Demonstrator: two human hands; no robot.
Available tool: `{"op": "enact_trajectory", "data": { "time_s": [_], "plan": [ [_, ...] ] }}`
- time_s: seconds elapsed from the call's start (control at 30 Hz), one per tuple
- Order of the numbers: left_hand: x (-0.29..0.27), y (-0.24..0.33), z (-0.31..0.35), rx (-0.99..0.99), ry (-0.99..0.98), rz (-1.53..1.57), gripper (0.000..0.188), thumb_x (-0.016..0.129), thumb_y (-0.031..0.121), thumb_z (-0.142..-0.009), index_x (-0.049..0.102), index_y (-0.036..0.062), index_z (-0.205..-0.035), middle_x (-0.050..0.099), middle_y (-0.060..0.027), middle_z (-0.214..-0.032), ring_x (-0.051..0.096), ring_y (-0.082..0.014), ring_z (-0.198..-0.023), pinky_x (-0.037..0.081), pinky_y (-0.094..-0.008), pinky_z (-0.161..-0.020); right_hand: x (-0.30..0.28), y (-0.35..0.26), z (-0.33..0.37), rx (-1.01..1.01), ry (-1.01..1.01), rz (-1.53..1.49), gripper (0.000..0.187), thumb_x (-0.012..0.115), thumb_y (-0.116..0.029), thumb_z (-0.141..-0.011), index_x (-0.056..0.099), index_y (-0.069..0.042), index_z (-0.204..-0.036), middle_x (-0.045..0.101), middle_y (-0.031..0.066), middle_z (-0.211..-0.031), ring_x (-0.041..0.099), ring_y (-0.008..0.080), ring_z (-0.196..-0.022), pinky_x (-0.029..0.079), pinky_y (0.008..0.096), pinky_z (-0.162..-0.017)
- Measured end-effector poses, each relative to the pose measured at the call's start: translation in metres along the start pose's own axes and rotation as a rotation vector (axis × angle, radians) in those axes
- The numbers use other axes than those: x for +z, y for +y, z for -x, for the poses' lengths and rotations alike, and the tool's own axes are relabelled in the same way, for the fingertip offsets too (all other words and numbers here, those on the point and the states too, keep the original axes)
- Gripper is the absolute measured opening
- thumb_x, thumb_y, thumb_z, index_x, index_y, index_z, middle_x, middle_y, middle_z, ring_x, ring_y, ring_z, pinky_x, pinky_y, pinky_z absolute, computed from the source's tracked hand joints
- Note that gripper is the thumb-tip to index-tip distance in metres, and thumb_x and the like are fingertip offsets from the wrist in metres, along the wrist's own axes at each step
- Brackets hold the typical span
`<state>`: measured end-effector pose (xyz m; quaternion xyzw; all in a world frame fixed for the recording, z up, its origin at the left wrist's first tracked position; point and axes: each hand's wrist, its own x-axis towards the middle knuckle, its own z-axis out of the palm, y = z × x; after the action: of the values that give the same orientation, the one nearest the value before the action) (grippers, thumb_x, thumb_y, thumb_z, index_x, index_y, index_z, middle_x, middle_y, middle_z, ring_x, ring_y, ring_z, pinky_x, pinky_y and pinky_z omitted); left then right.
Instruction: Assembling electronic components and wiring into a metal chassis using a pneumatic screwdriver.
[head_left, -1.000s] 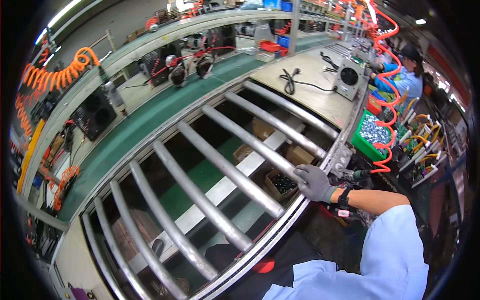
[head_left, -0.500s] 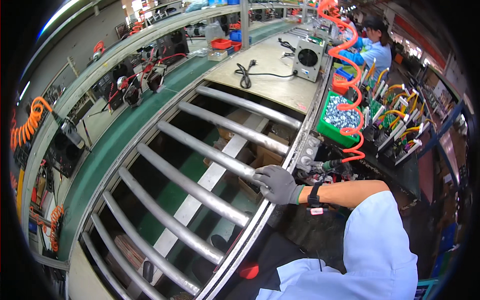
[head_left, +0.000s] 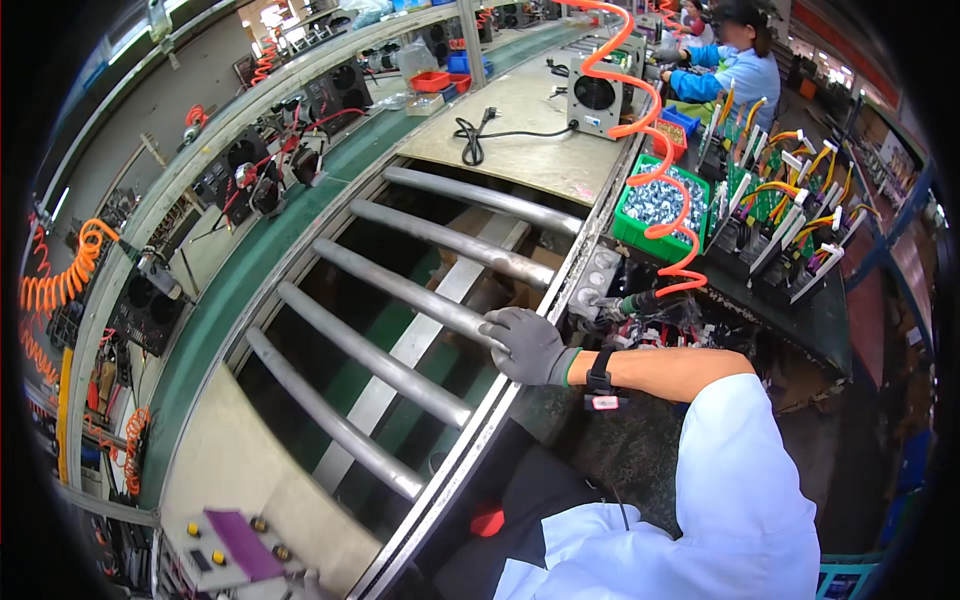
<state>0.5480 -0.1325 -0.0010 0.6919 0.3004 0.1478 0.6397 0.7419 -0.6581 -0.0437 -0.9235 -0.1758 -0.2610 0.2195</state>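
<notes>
My right hand [head_left: 527,346], in a grey glove, lies over the near rail and the end of a metal roller [head_left: 410,290]. Its fingers are loosely bent and hold nothing. Across the rollers at the lower left lies a pale board [head_left: 255,465]. On it, at the bottom edge, is a box-shaped device [head_left: 235,555] with a light panel, yellow and dark knobs and a purple strip. Beside the device a small greyish bit, perhaps my left hand [head_left: 312,583], shows at the picture's rim; its fingers cannot be made out.
Farther along the line, another board [head_left: 530,140] bears a fan-fronted box [head_left: 596,95] with a black power cord [head_left: 480,135]. At the right are a green bin of metal parts [head_left: 662,205], a coiled orange air hose [head_left: 640,130], circuit boards with wires [head_left: 780,200] and a co-worker [head_left: 740,70].
The pale board has slid forward from the lower left, covering several rollers, and the knobbed device has come into view on it. My right hand stays at the same roller. The view has shifted slightly.
</notes>
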Motion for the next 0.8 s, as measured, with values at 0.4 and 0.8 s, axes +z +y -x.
{"op": "enact_trajectory", "data": {
  "time_s": [0.4, 0.8],
  "plan": [
    [0.191, -0.006, 0.094, 0.527, -0.486, -0.457, 0.079, 0.069, 0.026, -0.086, 0.031, -0.0067, -0.147, 0.038, -0.0283, -0.150, 0.036, -0.0399, -0.143, 0.031, -0.0432, -0.117, 0.010, -0.125, -0.032, -0.026, -0.174, -0.357, 0.073, 0.072, -0.027, -0.079, 0.043, -0.001, -0.140, 0.049, 0.0253, -0.138, 0.048, 0.0415, -0.129, 0.041, 0.0472, -0.108],
    [0.127, 0.004, 0.091, 0.406, 0.014, -0.260, 0.052, 0.074, 0.017, -0.082, 0.049, -0.0044, -0.122, 0.055, -0.0234, -0.119, 0.055, -0.0373, -0.114, 0.045, -0.0422, -0.101, 0.062, -0.106, -0.054, 0.393, -0.151, -0.894, 0.070, 0.070, -0.016, -0.085, 0.034, 0.001, -0.142, 0.056, 0.0147, -0.128, 0.056, 0.0225, -0.117, 0.045, 0.0351, -0.101]
  ]
}}
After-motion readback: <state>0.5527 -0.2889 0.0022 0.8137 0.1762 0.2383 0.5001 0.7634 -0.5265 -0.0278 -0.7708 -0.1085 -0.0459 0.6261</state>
